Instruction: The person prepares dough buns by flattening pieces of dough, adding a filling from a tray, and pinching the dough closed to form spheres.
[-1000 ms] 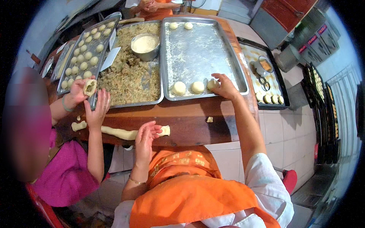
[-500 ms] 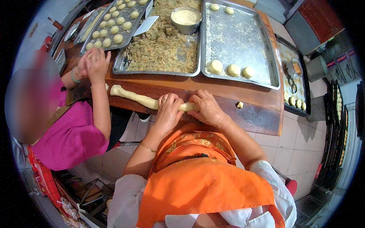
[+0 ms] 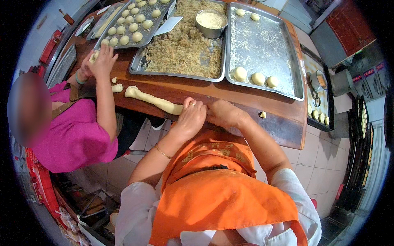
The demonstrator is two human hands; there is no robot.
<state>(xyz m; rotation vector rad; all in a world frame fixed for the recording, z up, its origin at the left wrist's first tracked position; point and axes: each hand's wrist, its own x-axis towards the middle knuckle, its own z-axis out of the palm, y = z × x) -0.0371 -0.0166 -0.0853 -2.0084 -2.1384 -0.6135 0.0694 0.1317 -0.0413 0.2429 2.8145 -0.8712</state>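
Note:
A long rope of pale dough [image 3: 156, 102] lies along the front of the wooden table [image 3: 287, 127]. Both of my hands are closed around its right end: my left hand [image 3: 191, 117] has its fingers curled on it, and my right hand [image 3: 225, 114] grips right beside it, hiding the tip. Small dough scraps [image 3: 262, 115] lie to the right of my hands. Beyond them, a metal tray [image 3: 298, 88] holds several round dough balls [image 3: 258, 78] in flour. A large tray of crumbly filling [image 3: 176, 57] with a steel bowl of pale crumbs [image 3: 211, 19] on it stands left of that.
At left a co-worker in pink [image 3: 78, 135] pinches a dough piece with both hands beside a tray of dough balls [image 3: 135, 26]. To my right a dark baking tray [image 3: 318, 121] holds rounds and metal rings. Dark racks of trays [image 3: 359, 139] stand farther right.
My right hand has left the dough balls on the tray for the rope's end, joining my left hand, and both have closed on it. The co-worker's hands have moved up toward their tray.

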